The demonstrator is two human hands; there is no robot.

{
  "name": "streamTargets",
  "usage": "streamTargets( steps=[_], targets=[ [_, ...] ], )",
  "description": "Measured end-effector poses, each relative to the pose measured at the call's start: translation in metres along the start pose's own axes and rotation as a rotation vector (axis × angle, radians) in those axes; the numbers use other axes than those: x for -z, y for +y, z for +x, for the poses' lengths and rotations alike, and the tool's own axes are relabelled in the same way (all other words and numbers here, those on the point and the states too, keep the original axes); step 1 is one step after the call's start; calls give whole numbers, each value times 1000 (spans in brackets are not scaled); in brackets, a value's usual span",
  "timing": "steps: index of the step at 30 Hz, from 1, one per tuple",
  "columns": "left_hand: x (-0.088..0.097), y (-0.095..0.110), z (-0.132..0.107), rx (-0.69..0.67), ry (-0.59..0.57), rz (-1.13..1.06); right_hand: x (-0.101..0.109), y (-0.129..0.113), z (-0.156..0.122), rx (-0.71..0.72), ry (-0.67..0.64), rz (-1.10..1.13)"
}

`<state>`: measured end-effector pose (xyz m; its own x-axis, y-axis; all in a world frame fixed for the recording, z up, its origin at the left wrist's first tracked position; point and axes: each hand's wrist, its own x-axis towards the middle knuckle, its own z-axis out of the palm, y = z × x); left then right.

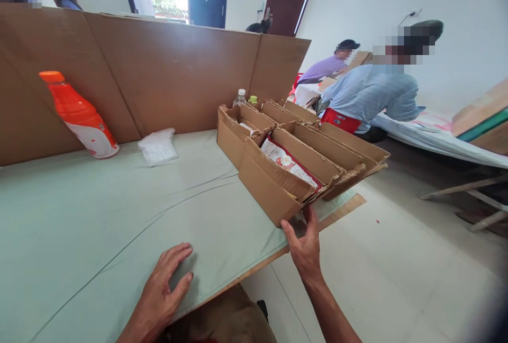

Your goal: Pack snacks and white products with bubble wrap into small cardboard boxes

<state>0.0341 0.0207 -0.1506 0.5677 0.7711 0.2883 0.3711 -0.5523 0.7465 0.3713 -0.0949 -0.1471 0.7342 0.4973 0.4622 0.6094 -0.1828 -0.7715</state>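
Observation:
At the near corner of an open-topped cardboard box [270,189], my right hand [306,247] has its thumb on one face and its fingers round the other side, partly hidden. Inside that box stand flat red-and-white printed packets [288,163]. More narrow cardboard compartments [337,147] adjoin it, some reaching past the table edge. My left hand [162,279] is over the green tabletop [99,221], fingers apart and holding nothing.
An orange bottle [85,115] and a folded piece of bubble wrap [159,147] stand near a tall cardboard screen [170,68]. Bottle tops [241,95] show behind the boxes. Two people [373,89] sit at another table to the right, beyond the tiled floor [397,263].

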Motion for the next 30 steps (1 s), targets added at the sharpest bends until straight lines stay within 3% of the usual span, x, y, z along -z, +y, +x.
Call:
streamTargets(
  steps=[3, 10, 16, 30],
  targets=[
    [3, -2, -21, -44, 103, 78, 7, 11, -32, 38, -64, -123],
    [3, 8, -31, -37, 181, 161, -10, -1, -92, 418, -241, -265],
    [0, 4, -31, -138, 244, 206, -22, 6, -95, 619, -122, -260],
    [0, 4, -32, -161, 249, 222, -25, 8, -93, 640, -108, -268]
  ],
)
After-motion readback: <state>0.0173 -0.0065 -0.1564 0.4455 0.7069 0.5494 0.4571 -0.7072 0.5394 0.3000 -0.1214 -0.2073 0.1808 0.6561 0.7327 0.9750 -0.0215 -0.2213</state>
